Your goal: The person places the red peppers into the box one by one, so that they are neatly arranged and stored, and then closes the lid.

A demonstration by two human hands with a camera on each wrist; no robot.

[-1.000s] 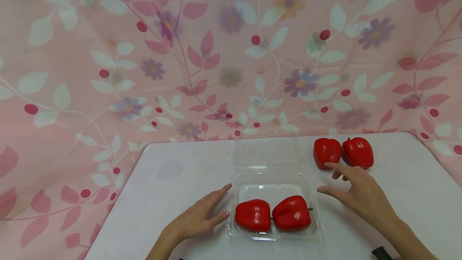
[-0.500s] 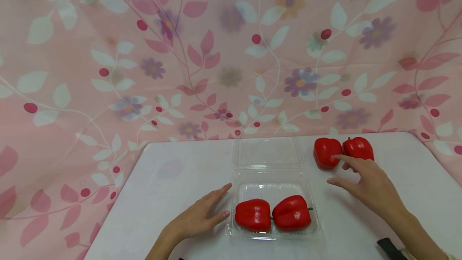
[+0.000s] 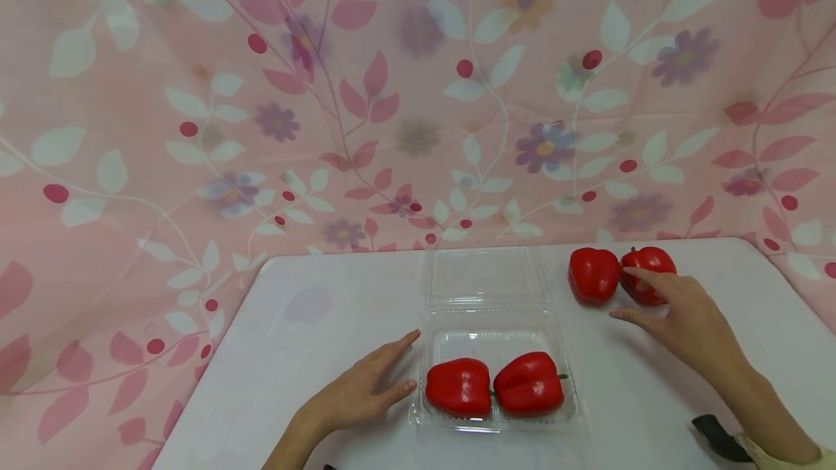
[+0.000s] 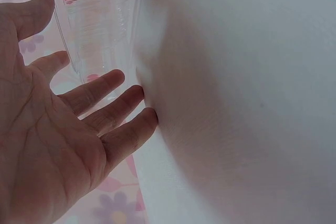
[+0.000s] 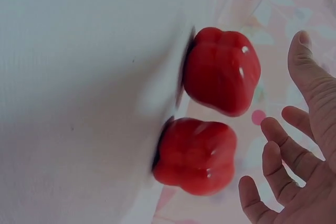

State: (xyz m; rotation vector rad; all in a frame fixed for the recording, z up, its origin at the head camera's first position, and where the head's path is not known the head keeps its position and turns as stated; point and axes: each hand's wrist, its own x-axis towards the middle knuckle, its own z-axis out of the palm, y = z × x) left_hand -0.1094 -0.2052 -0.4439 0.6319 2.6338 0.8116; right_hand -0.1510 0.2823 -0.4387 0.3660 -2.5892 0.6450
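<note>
And here's the right hand point(image 3: 686, 321), out over the table point(image 3: 300, 361), fingers spread and grasping nothing! Right at its fingertips sits one red bell pepper point(image 3: 652, 260), partly covered by the index finger in the head view; a second bell pepper point(image 3: 593, 276) stands just to the left of that finger. The right wrist view shows daylight between fingers and both peppers.

Over to the left hand point(image 3: 355, 394): relaxed, fingers extended, nothing in its grip, just beside the clear plastic clamshell point(image 3: 457, 343). Whether it touches the wall, I can't tell. To the right of that hand, inside the tray, two more red peppers lie on their sides, one nearer point(image 3: 459, 387), one farther point(image 3: 529, 384).

So the score: two boxed, two not yet boxed, and the lid point(image 3: 483, 278) folded back beyond the left fingertips; call it about halfway, I'd judge. Brands, labels? No readable writing anywhere.
</note>
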